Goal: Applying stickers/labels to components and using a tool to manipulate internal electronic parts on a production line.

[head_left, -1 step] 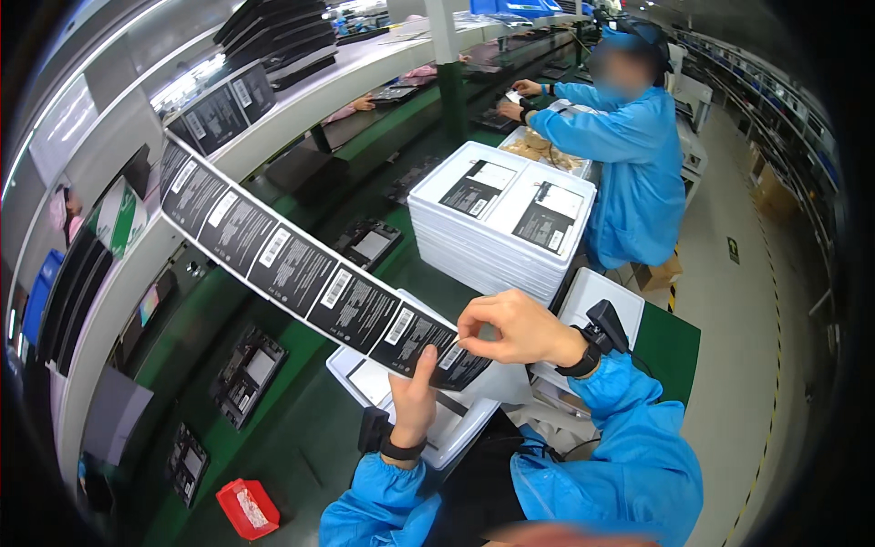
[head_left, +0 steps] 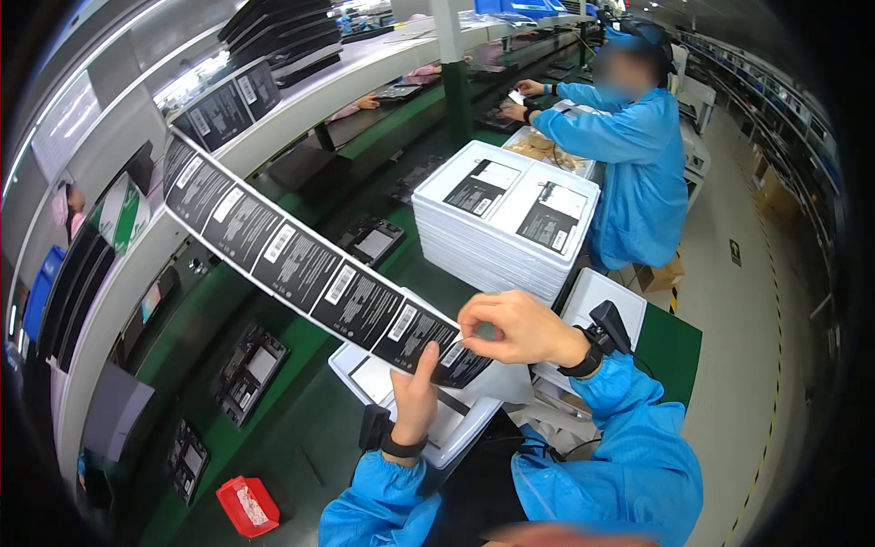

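Observation:
A long strip of black labels (head_left: 298, 259) with white barcode patches runs from the shelf at upper left down to my hands. My left hand (head_left: 416, 394) grips its lower end, thumb on top and the other fingers hidden beneath. My right hand (head_left: 524, 330) pinches at the upper edge of the end label, thumb and forefinger together. Beneath the strip sits a white tray (head_left: 342, 360) with flat white-and-black pieces in it, partly covered by my left hand. Translucent backing sheet (head_left: 506, 383) hangs by the strip's end.
A tall stack of white trays (head_left: 483, 251) stands ahead, battery-like packs on top. Opened devices (head_left: 251, 374) lie along the green bench. A red box (head_left: 247, 507) is at lower left. A co-worker in blue (head_left: 633, 173) works beyond the stack. A shelf (head_left: 319, 96) runs along the left.

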### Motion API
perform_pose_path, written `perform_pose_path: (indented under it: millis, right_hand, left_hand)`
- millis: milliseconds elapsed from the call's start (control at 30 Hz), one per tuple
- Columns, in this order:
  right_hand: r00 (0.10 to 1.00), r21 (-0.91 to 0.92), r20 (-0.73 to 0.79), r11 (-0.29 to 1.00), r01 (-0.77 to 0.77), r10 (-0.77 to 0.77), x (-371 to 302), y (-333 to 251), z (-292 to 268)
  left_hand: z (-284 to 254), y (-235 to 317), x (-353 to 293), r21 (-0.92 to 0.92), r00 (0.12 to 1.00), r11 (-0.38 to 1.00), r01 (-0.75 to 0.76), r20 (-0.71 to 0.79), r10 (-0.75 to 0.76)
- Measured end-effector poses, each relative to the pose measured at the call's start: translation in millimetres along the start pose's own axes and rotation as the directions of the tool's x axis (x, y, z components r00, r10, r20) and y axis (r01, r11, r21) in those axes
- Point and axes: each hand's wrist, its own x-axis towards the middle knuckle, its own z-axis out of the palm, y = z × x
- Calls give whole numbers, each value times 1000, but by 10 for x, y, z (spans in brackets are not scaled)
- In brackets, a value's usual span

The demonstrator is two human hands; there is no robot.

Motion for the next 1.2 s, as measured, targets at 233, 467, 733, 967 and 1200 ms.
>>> perform_pose_path:
  millis: [233,467,733,967,1200]
  right_hand:
    - [935,250,-345,952,174,-80,-290,-215,-3]
    - [849,919,-122,381,-98,514,-295,-92,1197]
    - [900,508,312,746,-430,305,-178,200,1615]
    - [879,274,476,948,-162,13,81,353,1585]
    - [779,272,401,750,-603,482,175,634,1696]
  left_hand:
    - [-397,-391,472,325,996,946,-13,-77,40]
    - [-711,-125,-350,249,889,854,-457,153,431]
    - [-1599,201,-660,442,985,892,96,-172,-20]
    - [-1712,435,-492,829,923,552,-89,277,-267]
    - [-1766,244,-148,888,984,423,-178,152,93]
